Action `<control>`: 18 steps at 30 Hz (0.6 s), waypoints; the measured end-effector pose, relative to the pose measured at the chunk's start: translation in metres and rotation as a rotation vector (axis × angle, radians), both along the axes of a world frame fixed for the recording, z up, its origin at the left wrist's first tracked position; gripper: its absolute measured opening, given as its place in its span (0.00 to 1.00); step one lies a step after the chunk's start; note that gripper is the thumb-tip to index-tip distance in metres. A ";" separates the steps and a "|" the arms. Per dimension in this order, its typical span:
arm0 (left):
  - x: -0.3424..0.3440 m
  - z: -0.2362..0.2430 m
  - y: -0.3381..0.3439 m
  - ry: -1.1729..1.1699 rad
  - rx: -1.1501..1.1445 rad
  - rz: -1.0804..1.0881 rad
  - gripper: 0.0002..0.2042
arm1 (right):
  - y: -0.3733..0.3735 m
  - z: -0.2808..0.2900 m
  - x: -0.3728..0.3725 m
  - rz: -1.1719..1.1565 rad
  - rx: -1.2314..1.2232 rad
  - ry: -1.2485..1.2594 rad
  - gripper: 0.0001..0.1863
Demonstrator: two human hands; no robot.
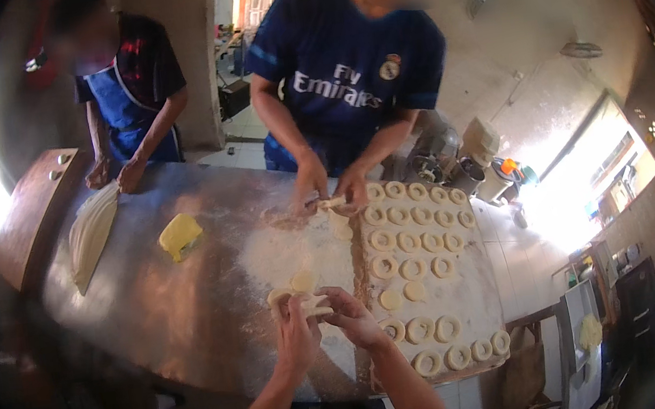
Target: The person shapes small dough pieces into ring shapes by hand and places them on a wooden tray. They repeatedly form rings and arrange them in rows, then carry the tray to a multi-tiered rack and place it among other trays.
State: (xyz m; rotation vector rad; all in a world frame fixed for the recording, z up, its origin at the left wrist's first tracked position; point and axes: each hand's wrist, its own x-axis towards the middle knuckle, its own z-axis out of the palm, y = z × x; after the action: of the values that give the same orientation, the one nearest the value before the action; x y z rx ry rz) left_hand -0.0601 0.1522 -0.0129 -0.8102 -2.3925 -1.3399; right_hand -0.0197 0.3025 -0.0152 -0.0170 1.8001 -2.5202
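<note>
Between my two hands, a piece of pale dough (317,305) is held just above the near side of the floured metal table. My left hand (298,340) has its fingers closed on the dough from the left. From the right, my right hand (356,323) pinches the same piece with thumb and fingers. A flat round of dough (303,281) lies just beyond my fingers, and another piece (277,296) sits beside my left fingertips. To the right is a floured board (476,284) bearing rows of dough rings (421,329) and a few flat dough rounds (391,300).
Across the table (144,309), a co-worker's hands (331,190) work a small piece of dough. Another person's hands (116,175) press a long strip of dough (94,233) at the far left. A yellow block (181,237) rests mid-table. Pots and containers (467,175) stand beyond the board.
</note>
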 end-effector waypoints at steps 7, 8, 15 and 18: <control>0.027 0.017 0.024 -0.424 0.793 -0.321 0.29 | 0.023 0.019 0.021 -0.004 -0.213 0.084 0.29; 0.029 0.026 0.029 -0.437 0.873 -0.430 0.28 | 0.026 0.018 0.028 -0.056 -0.323 0.067 0.28; 0.051 0.040 0.101 -0.490 0.523 -0.313 0.14 | 0.059 0.039 0.063 -0.321 0.163 0.100 0.29; 0.073 0.041 0.138 -0.303 0.253 -0.288 0.15 | 0.088 0.035 0.092 -0.389 -0.282 0.093 0.28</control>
State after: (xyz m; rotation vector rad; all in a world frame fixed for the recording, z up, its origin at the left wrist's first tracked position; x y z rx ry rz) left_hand 0.0130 0.2900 0.0282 -0.9638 -2.3107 -1.9593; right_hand 0.0721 0.3908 0.0201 0.2317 1.5892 -3.0741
